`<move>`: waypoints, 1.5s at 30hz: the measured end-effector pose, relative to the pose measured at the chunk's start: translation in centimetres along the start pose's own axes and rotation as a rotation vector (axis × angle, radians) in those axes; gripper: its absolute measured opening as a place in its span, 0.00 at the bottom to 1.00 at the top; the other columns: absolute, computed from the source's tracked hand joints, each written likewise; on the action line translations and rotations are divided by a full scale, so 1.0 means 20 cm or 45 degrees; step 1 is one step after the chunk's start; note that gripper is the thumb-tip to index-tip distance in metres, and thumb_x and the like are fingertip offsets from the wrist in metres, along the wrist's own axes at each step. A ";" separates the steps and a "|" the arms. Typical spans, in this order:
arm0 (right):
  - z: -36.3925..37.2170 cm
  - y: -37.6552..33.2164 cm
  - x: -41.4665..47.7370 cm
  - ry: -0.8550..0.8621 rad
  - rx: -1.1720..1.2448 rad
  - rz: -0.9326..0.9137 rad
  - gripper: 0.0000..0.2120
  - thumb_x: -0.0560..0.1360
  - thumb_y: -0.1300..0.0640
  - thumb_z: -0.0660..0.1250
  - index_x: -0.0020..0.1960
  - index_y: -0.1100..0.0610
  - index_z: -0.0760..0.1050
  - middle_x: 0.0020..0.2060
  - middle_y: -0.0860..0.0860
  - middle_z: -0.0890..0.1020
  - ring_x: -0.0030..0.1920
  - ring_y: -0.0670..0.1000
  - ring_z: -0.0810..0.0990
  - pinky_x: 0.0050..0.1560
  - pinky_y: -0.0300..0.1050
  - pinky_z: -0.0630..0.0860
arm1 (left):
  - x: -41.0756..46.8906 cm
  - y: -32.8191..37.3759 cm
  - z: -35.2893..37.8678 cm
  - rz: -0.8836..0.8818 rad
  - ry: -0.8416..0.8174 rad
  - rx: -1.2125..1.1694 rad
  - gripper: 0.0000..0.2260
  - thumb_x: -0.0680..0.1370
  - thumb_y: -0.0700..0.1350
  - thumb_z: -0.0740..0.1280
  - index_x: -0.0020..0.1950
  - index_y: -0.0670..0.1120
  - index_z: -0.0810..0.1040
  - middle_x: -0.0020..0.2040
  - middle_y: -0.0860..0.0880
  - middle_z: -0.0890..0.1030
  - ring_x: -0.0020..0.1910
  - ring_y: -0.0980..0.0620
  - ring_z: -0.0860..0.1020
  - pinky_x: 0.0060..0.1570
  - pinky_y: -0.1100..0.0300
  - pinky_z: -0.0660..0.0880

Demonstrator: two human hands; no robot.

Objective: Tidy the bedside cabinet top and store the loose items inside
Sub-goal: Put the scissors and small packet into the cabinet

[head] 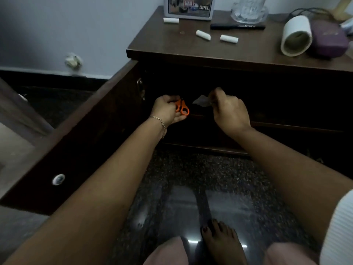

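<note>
The dark wooden bedside cabinet stands open, its door swung out to the left. My left hand grips orange-handled scissors at the mouth of the dark interior. My right hand pinches a small pale wrapper or paper scrap just right of the scissors. On the top lie three short white tubes, one far left, one in the middle and one to its right, plus a black marker.
At the back of the top stand a framed picture and a glass vase. A white roll and a purple pouch lie at the right. My bare foot rests on the dark speckled floor.
</note>
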State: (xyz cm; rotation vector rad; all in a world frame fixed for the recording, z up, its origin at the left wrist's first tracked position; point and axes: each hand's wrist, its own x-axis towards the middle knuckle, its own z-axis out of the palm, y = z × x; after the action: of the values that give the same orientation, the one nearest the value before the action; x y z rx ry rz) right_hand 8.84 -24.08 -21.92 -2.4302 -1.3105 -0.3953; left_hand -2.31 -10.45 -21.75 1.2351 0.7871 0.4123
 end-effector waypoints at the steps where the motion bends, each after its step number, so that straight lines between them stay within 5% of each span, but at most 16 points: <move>1: 0.03 0.02 0.00 -0.019 -0.034 0.006 0.16 0.76 0.65 0.62 0.64 0.61 0.68 0.42 0.62 0.81 0.41 0.66 0.80 0.33 0.47 0.68 | 0.04 0.00 0.01 0.012 0.047 0.033 0.18 0.79 0.30 0.52 0.66 0.39 0.70 0.58 0.39 0.76 0.50 0.43 0.79 0.45 0.56 0.80; 6: 0.09 0.05 0.06 -0.059 -0.079 0.051 0.17 0.76 0.67 0.61 0.64 0.60 0.70 0.46 0.63 0.81 0.46 0.66 0.80 0.40 0.54 0.77 | 0.24 -0.01 0.04 0.069 0.294 0.394 0.14 0.75 0.32 0.60 0.59 0.37 0.76 0.57 0.38 0.79 0.55 0.38 0.79 0.53 0.45 0.78; 11: 0.14 0.03 0.18 -0.248 -0.052 0.058 0.21 0.78 0.67 0.56 0.69 0.56 0.69 0.56 0.62 0.79 0.55 0.64 0.78 0.50 0.52 0.75 | 0.34 0.06 0.05 0.219 0.243 1.277 0.18 0.78 0.46 0.65 0.65 0.40 0.73 0.63 0.41 0.76 0.62 0.42 0.75 0.58 0.55 0.73; 16: 0.26 0.01 0.29 -0.352 0.038 0.168 0.20 0.79 0.64 0.55 0.70 0.58 0.68 0.64 0.60 0.75 0.62 0.62 0.75 0.57 0.51 0.73 | 0.38 0.08 0.04 0.275 0.224 1.609 0.17 0.78 0.40 0.64 0.67 0.40 0.71 0.67 0.39 0.73 0.66 0.41 0.72 0.60 0.54 0.71; 28: 0.31 -0.02 0.33 -0.216 0.075 0.175 0.25 0.78 0.64 0.56 0.74 0.60 0.60 0.71 0.59 0.67 0.71 0.58 0.65 0.73 0.48 0.57 | 0.39 0.08 0.00 0.361 0.155 1.711 0.18 0.79 0.39 0.61 0.68 0.39 0.69 0.68 0.37 0.71 0.67 0.39 0.70 0.63 0.53 0.68; 34: 0.20 -0.06 0.18 0.004 0.160 0.058 0.21 0.74 0.62 0.61 0.67 0.62 0.69 0.62 0.60 0.76 0.60 0.61 0.76 0.60 0.49 0.72 | 0.20 0.06 0.01 0.586 0.232 1.584 0.18 0.76 0.38 0.62 0.66 0.42 0.69 0.63 0.38 0.73 0.60 0.39 0.74 0.51 0.55 0.72; 38: 0.08 -0.14 0.06 0.234 0.013 -0.066 0.18 0.71 0.55 0.59 0.59 0.57 0.75 0.47 0.54 0.82 0.48 0.57 0.80 0.51 0.49 0.72 | 0.03 0.10 0.04 0.977 0.390 1.461 0.11 0.73 0.42 0.64 0.54 0.41 0.73 0.48 0.39 0.78 0.50 0.39 0.76 0.47 0.52 0.71; 41: -0.03 -0.18 -0.02 0.333 0.073 -0.104 0.18 0.71 0.56 0.61 0.61 0.54 0.75 0.49 0.48 0.81 0.49 0.52 0.78 0.52 0.49 0.65 | -0.11 0.17 0.05 1.218 0.408 1.240 0.05 0.73 0.47 0.65 0.45 0.46 0.74 0.32 0.53 0.72 0.38 0.48 0.76 0.38 0.54 0.70; 45: -0.21 -0.21 -0.07 0.465 0.106 -0.131 0.16 0.72 0.57 0.63 0.59 0.54 0.77 0.48 0.47 0.81 0.46 0.51 0.79 0.51 0.48 0.64 | -0.25 0.31 0.04 1.389 0.415 1.150 0.05 0.73 0.49 0.65 0.43 0.48 0.75 0.26 0.57 0.65 0.31 0.54 0.72 0.32 0.58 0.70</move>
State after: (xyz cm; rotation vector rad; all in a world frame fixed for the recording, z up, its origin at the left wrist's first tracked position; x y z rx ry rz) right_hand 4.20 -24.87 -17.93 -2.1016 -1.2619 -0.7550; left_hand -4.30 -12.53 -14.21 2.4727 0.4918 1.2452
